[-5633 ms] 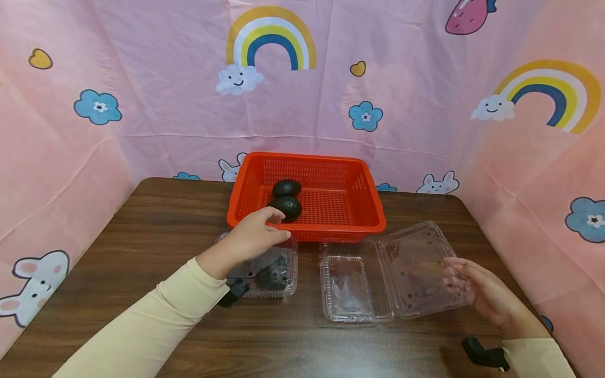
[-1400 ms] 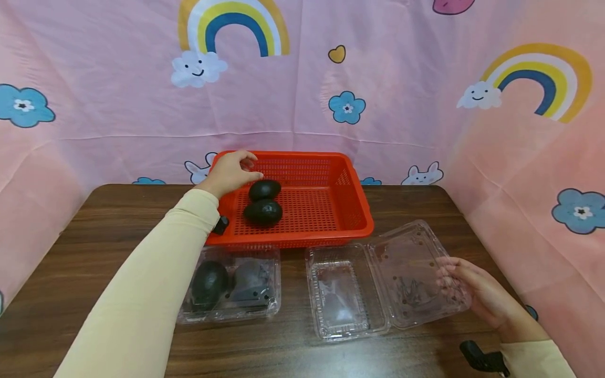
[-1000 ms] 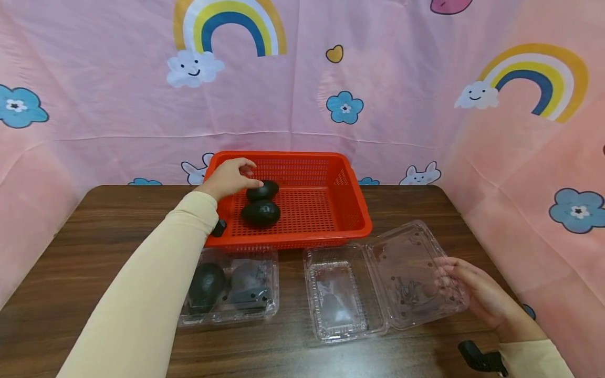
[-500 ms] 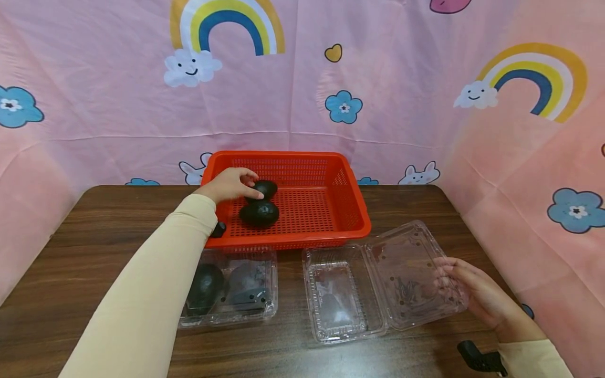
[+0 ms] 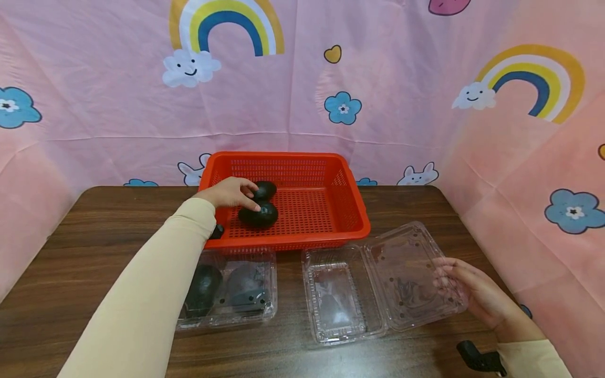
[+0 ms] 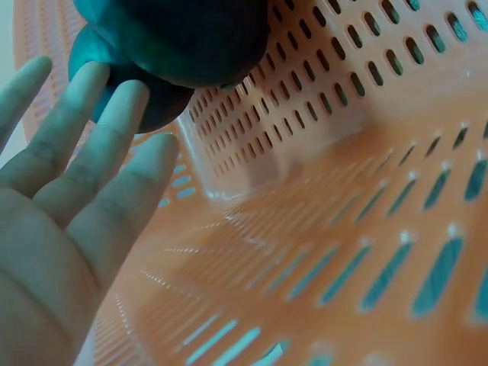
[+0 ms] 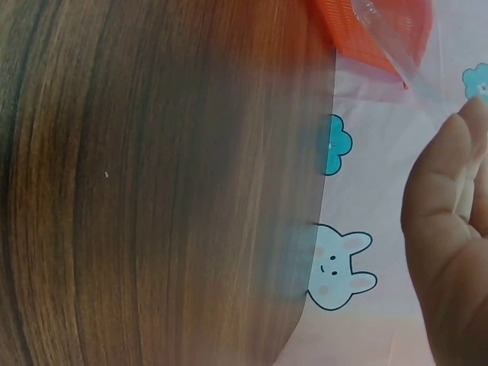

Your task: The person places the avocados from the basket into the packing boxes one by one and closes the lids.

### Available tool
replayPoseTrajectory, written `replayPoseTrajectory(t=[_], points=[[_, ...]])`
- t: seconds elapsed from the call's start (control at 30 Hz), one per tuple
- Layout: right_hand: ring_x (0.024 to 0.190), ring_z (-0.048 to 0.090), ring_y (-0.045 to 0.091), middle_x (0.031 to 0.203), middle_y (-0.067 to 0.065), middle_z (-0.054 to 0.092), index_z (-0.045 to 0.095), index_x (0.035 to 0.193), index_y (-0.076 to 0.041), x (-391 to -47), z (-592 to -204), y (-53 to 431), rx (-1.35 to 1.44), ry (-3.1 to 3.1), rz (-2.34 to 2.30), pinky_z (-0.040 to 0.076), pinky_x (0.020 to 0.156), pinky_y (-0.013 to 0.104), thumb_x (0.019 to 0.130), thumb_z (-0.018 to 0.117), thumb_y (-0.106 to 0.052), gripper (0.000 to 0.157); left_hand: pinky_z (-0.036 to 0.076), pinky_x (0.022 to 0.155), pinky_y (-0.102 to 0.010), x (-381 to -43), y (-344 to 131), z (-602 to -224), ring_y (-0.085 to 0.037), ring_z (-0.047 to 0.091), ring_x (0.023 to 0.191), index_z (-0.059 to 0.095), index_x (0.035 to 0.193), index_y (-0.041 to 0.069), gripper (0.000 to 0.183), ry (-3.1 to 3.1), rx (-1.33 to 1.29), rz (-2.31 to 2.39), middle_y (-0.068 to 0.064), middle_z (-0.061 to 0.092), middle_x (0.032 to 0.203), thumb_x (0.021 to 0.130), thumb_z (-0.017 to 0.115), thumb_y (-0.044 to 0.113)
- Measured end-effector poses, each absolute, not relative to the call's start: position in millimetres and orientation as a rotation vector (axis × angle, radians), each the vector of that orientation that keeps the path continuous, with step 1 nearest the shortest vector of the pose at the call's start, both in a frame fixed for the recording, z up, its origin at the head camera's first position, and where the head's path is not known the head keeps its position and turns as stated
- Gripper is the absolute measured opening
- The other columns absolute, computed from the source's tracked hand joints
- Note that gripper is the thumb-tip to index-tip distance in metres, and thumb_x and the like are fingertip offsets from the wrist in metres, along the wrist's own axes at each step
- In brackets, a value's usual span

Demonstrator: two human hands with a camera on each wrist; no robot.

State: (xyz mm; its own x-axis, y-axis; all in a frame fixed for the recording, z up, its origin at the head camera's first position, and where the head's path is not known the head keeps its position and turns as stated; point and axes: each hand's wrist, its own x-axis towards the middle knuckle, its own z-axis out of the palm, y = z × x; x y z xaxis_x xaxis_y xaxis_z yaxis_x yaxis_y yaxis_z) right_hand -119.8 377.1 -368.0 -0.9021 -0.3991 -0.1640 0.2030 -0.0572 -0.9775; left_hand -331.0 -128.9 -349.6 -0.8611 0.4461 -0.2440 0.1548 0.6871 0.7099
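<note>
Head view: two avocados (image 5: pixel 266 190) in one red basket (image 5: pixel 307 241)

They're at its left end, one right in front of the other. Left hand (image 5: pixel 231 193) is over them, fingers loosely spread, a gap between thumb and fingers, thumb overlapping the nearer one; can't tell if it's actually touching. Right hand (image 5: pixel 487 294) is pinching the edge of the lid (image 5: pixel 411 273) on a folded-out clear box (image 5: pixel 337 302). Second clear box (image 5: pixel 236 319) has one dark fruit (image 5: pixel 203 289) plus another dark shape (image 5: pixel 248 286), kinda lost in glare. Wood-grain counter (image 5: pixel 108 231) underneath, pink cartoon cloth (image 5: pixel 302 94) behind.
</note>
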Motion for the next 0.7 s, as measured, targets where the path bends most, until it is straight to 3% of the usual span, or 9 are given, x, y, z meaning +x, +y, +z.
replayPoseTrajectory(t=[0.7], points=[[0.096,0.064,0.007,0.108,-0.010,0.062,0.062,0.117,-0.029,-121.6,-364.8,373.8,-0.143,1.904,-1.936,0.052,0.084,0.025,0.106,0.030,-0.013,0.037,0.040,0.102,-0.052,-331.5,-129.9,-359.6,-0.040,0.047,0.121,0.050,0.135,-0.004,0.065,2.463,0.502,0.778,-0.029,0.052,0.131,0.082,0.076,0.023]])
